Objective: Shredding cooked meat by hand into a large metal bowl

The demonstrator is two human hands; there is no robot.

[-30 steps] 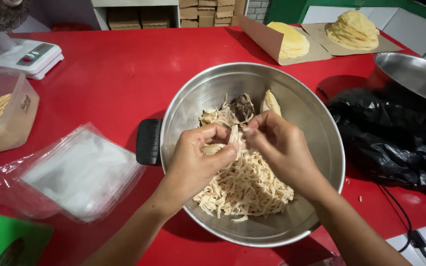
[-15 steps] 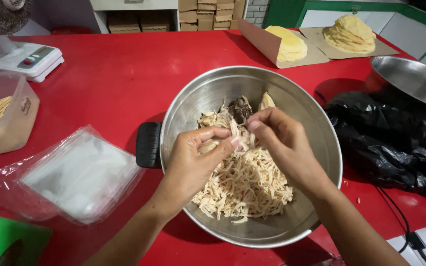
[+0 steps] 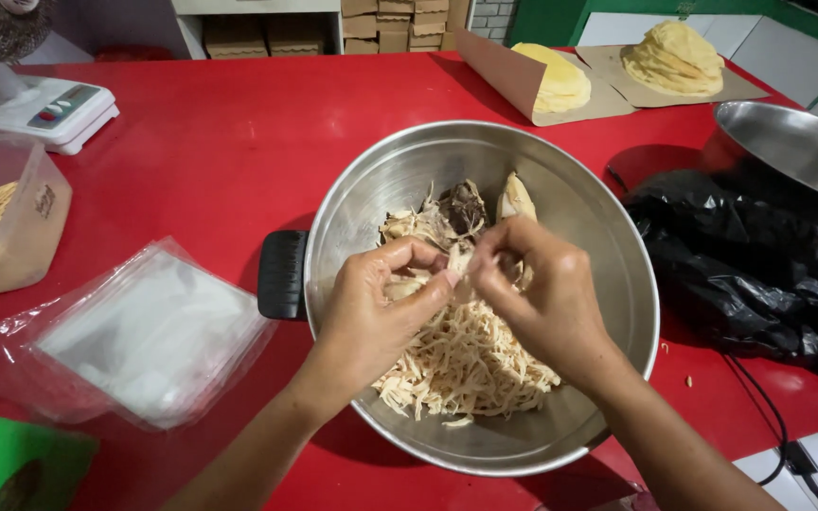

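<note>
table [image 3: 239, 142]: red top, bearing everything else in view.
steel bowl [image 3: 608, 237]: large and round, at centre; a black handle [image 3: 282, 274] juts from its left rim.
black plastic bag [image 3: 740, 265]: crumpled, just right of the bowl, touching a second metal bowl [image 3: 797, 142] at the right edge.
clear plastic bags [image 3: 134, 331]: a flat stack, left of the bowl, near the left forearm.
tub [image 3: 11, 227]: clear plastic, far left, holding pale strips.
scale [image 3: 44, 112]: white, top left, well apart from the hands.
flatbreads [image 3: 676, 55]: two yellow stacks on brown paper, top right; the second stack [image 3: 553, 78] lies left of the first.
shredded meat [image 3: 466, 369]: pale heap in the bowl's near half, beneath both hands; darker unshredded chunks [image 3: 461, 203] lie beyond the fingertips.
left hand [image 3: 376, 312]: over the bowl, thumb and fingers pinched together on a piece of meat [image 3: 454, 263].
right hand [image 3: 542, 303]: fingertips closed on the same piece, meeting the left hand's fingertips above the heap.
</note>
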